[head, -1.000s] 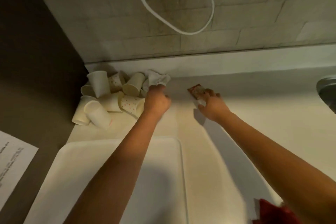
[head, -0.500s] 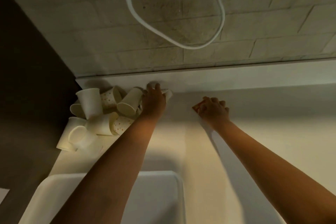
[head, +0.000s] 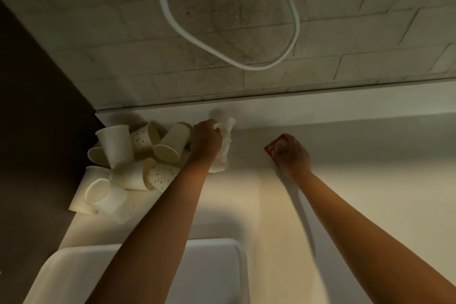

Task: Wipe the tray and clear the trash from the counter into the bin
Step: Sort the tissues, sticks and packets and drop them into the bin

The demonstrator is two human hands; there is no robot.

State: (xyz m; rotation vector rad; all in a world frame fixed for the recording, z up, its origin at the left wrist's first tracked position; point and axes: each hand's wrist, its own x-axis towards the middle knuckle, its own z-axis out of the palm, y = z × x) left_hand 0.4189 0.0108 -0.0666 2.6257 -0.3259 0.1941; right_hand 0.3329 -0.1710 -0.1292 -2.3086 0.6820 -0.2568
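White crumpled tissue (head: 223, 148) is gripped in the left hand (head: 206, 142) at the back of the pale table (head: 370, 180), beside a heap of paper cups (head: 133, 158). The right hand (head: 293, 155) curls its fingers around a small red packet (head: 276, 147). A white tray (head: 217, 266) lies nearer, under the left forearm.

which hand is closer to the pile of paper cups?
Left. The left hand grips a crumpled tissue right beside the paper cups, at the pile's right edge. The right hand is well off to the right, gripping a red packet.
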